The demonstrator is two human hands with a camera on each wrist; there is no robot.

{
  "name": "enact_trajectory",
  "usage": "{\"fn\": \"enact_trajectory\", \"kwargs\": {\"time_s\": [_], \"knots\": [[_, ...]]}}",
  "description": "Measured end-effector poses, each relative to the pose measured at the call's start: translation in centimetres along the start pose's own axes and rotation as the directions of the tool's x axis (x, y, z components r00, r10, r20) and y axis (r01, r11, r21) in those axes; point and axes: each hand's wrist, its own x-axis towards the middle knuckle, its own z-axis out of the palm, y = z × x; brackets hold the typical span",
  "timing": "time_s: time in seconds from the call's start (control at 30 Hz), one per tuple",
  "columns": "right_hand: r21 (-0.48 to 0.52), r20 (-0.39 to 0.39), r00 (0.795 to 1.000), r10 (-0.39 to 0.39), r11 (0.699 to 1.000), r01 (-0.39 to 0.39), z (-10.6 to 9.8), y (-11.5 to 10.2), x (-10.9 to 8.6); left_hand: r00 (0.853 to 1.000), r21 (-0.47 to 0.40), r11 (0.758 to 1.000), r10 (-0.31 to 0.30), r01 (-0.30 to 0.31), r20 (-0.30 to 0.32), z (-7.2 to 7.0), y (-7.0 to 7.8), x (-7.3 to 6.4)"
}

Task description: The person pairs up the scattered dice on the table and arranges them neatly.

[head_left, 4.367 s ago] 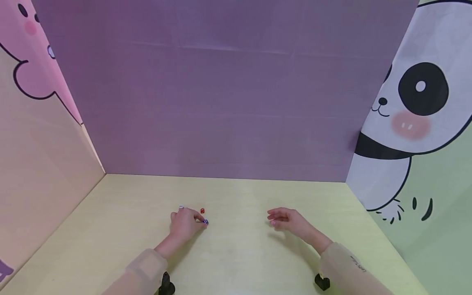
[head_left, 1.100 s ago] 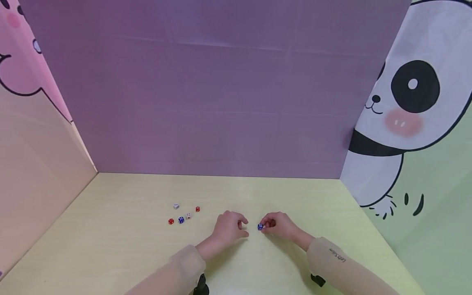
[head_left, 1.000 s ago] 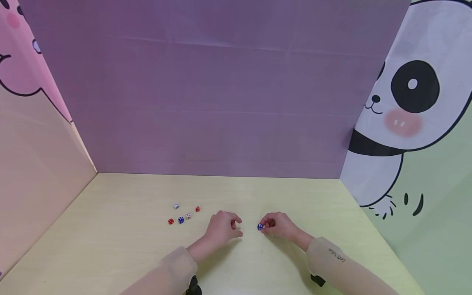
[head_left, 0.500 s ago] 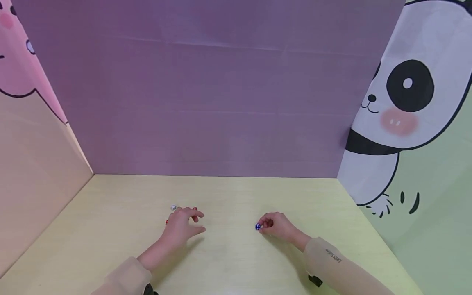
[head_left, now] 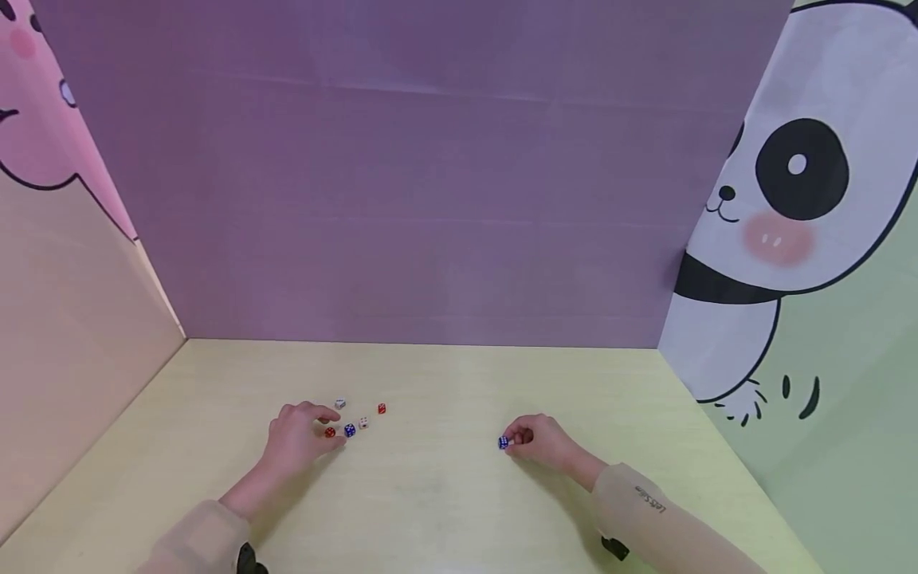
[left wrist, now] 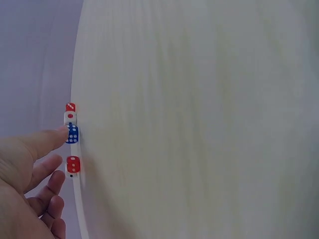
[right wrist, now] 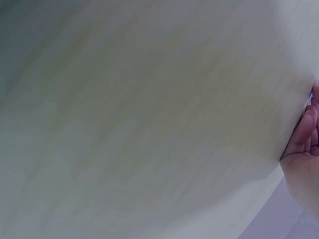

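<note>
Held blue die sits between the thumb and finger of the right hand, pinched at the fingertips, on the right part of the pale tabletop; whether it touches the surface cannot be told; in the right wrist view that hand shows only at the edge, with a sliver of blue by the fingers.

The left hand reaches in from the side at a loose group of five dice, its thumb and forefinger parted in a moderately wide gap; the near red die lies by that gap, and the second blue die is just beyond the thumb tip; the left wrist view shows the thumb overlapping this blue die, though contact cannot be told.

The near white die is just beside the second blue die; the far white die lies behind them, and the far red die lies to their right, a little apart.

Both arms wear pale sleeves; a purple panel stands along the back edge, with a panda picture on the right wall.
</note>
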Motion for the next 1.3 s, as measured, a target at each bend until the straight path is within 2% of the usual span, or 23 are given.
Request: {"fn": "enact_trajectory", "kwargs": {"time_s": [0.1,0.27,0.6,0.9,1.1,1.3], "knots": [[0.006,0.000,1.000,-0.005,1.000,0.005,0.0,0.1,0.0,1.000,-0.006,1.000,-0.013,0.013,0.022,0.0,-0.3,0.4],[0.013,0.001,1.000,-0.012,1.000,0.012,-0.1,0.1,-0.1,0.997,-0.007,0.999,-0.042,0.042,0.061,0.2,0.3,0.7],[-0.002,0.003,1.000,-0.004,1.000,0.004,0.3,0.1,0.1,0.994,0.007,0.997,-0.075,0.074,0.075,0.5,0.6,0.8],[-0.010,0.002,1.000,0.005,1.000,-0.005,0.2,0.1,0.2,0.997,0.046,0.999,-0.025,0.021,0.073,0.7,1.6,0.4],[-0.009,-0.002,1.000,-0.009,1.000,0.009,0.1,0.2,0.1,0.996,0.106,0.993,0.048,-0.056,0.076,1.0,2.7,0.2],[-0.007,-0.003,1.000,-0.024,1.000,0.024,0.0,0.2,0.1,0.993,0.103,0.990,0.085,-0.094,0.086,1.5,3.7,0.2]]}}
